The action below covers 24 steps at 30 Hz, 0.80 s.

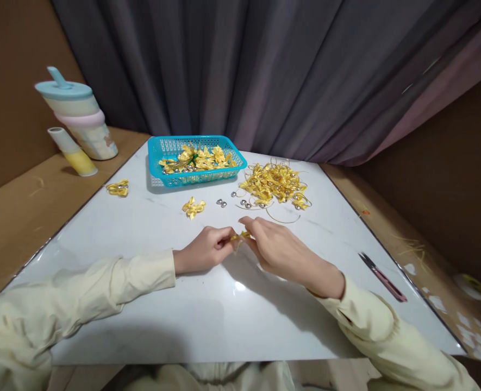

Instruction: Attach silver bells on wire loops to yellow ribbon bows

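White marble-patterned tabletop (162,320) spans the space beneath 2 sleeved forearms (142,277), which angle inward from the near edge so that the left hand (205,250) and right hand (279,250) meet over its middle, fingertips of each pinching the same small yellow ribbon piece (245,234). It should handle light, soft and slightly slippery, easily creased, so opposite ends suit a gentle hold; beyond lie a loose ribbon flower (193,207), a ribbon pile (275,182) and a blue basket (201,178).
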Available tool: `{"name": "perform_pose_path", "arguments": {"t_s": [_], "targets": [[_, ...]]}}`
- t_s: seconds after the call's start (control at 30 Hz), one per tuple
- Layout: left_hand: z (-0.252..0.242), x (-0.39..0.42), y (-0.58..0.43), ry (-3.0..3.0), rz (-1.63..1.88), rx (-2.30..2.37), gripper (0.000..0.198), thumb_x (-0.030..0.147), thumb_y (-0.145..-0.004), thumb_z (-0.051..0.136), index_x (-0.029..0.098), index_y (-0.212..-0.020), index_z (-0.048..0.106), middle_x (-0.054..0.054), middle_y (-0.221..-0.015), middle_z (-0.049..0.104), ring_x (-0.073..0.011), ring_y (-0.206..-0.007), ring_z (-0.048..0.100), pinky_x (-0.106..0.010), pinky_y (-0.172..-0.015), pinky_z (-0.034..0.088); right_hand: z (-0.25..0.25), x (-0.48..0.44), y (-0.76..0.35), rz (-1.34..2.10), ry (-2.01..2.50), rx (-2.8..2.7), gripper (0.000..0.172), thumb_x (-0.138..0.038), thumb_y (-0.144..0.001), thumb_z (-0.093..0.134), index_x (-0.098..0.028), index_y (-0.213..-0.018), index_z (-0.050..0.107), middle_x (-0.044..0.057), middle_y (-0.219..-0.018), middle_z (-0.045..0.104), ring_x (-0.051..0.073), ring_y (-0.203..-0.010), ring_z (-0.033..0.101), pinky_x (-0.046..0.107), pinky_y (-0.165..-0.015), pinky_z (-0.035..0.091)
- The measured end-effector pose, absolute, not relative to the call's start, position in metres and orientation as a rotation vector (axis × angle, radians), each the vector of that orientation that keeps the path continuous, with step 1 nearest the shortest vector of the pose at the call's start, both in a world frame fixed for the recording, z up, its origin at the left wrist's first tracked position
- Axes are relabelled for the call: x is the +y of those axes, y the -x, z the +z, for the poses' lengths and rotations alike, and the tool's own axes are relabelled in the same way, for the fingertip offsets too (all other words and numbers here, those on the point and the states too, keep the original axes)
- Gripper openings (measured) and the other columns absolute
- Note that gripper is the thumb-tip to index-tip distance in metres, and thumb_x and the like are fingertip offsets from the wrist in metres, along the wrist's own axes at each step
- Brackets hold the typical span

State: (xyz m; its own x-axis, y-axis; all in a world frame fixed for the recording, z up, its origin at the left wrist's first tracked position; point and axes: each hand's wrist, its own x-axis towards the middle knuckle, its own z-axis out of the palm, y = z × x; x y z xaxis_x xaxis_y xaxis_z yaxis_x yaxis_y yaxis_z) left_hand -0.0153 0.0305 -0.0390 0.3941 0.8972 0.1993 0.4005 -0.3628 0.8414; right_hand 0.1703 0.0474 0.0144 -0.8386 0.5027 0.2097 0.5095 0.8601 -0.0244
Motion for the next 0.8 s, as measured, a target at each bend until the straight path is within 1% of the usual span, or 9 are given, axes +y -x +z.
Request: {"name": "perform_pose_path", "arguments": {"t_s": [0.13, 0.2, 0.27, 0.37, 0.5, 0.63, 0.7, 0.8], "targets": [[-0.040, 0.031, 0.015, -1.929, 0.901, 1.085, 0.019, 0.019, -0.077, 0.046, 0.017, -0.059, 0.040, 0.007, -0.049, 0.034, -0.0067, -0.047, 0.030, -0.020, -0.047, 0.026, 0.010, 0.059, -0.163, 0.080, 0.661, -2.908, 0.035, -0.007, -0.086, 0.036, -0.007, -0.121, 0.031, 0.013, -0.085, 0.059, 0.022, -0.078, 0.055, 0.031, -0.064, 0.044], [-0.041, 0.032, 0.015, -1.932, 0.909, 1.072, 0.017, 0.018, -0.076, 0.046, 0.017, -0.060, 0.041, 0.007, -0.050, 0.036, -0.0068, -0.047, 0.031, -0.020, -0.048, 0.027, 0.008, 0.063, -0.162, 0.209, 0.626, -2.894, 0.040, -0.006, -0.084, 0.036, -0.007, -0.123, 0.026, 0.011, -0.084, 0.058, 0.021, -0.076, 0.054, 0.030, -0.062, 0.043], [-0.042, 0.032, 0.015, -1.917, 0.914, 1.069, 0.015, 0.018, -0.076, 0.046, 0.016, -0.061, 0.044, 0.007, -0.050, 0.037, -0.0068, -0.047, 0.031, -0.020, -0.048, 0.028, 0.006, 0.064, -0.163, 0.348, 0.597, -2.857, 0.042, -0.004, -0.084, 0.036, -0.009, -0.123, 0.022, 0.007, -0.081, 0.056, 0.018, -0.071, 0.052, 0.028, -0.061, 0.043], [-0.042, 0.033, 0.016, -1.872, 0.914, 1.071, 0.014, 0.017, -0.076, 0.046, 0.016, -0.061, 0.045, 0.007, -0.050, 0.037, -0.0068, -0.048, 0.030, -0.020, -0.048, 0.027, 0.001, 0.067, -0.163, 0.470, 0.545, -2.743, 0.041, -0.004, -0.084, 0.035, -0.014, -0.120, 0.019, -0.001, -0.072, 0.048, 0.013, -0.063, 0.047, 0.026, -0.062, 0.043], [-0.042, 0.033, 0.016, -1.843, 0.904, 1.064, 0.016, 0.017, -0.076, 0.047, 0.015, -0.060, 0.046, 0.007, -0.052, 0.036, -0.0069, -0.051, 0.030, -0.019, -0.048, 0.026, 0.000, 0.067, -0.162, 0.396, 0.482, -2.536, 0.034, -0.006, -0.085, 0.036, -0.020, -0.111, 0.019, -0.004, -0.070, 0.040, 0.011, -0.058, 0.042, 0.025, -0.062, 0.043], [-0.041, 0.034, 0.016, -1.823, 0.875, 1.072, 0.021, 0.026, -0.082, 0.047, 0.014, -0.066, 0.053, 0.006, -0.052, 0.038, -0.0075, -0.051, 0.032, -0.020, -0.049, 0.026, 0.018, 0.063, -0.162, 0.282, 0.479, -2.364, 0.034, -0.005, -0.086, 0.039, -0.023, -0.108, 0.021, -0.003, -0.073, 0.042, 0.010, -0.057, 0.044, 0.025, -0.058, 0.044], [-0.040, 0.034, 0.017, -1.819, 0.855, 1.077, 0.025, 0.031, -0.083, 0.047, 0.013, -0.069, 0.056, 0.005, -0.053, 0.041, -0.0077, -0.051, 0.033, -0.020, -0.049, 0.027, 0.031, 0.059, -0.165, 0.208, 0.480, -2.294, 0.033, -0.006, -0.085, 0.043, -0.024, -0.108, 0.026, -0.002, -0.076, 0.046, 0.010, -0.057, 0.046, 0.026, -0.057, 0.045], [-0.039, 0.034, 0.017, -1.833, 0.825, 1.094, 0.027, 0.033, -0.084, 0.047, 0.012, -0.070, 0.058, 0.004, -0.053, 0.043, -0.0079, -0.051, 0.035, -0.020, -0.048, 0.027, 0.049, 0.055, -0.172, 0.054, 0.492, -2.218, 0.027, -0.007, -0.083, 0.051, -0.024, -0.100, 0.039, 0.000, -0.076, 0.048, 0.010, -0.056, 0.049, 0.027, -0.053, 0.046]]}}
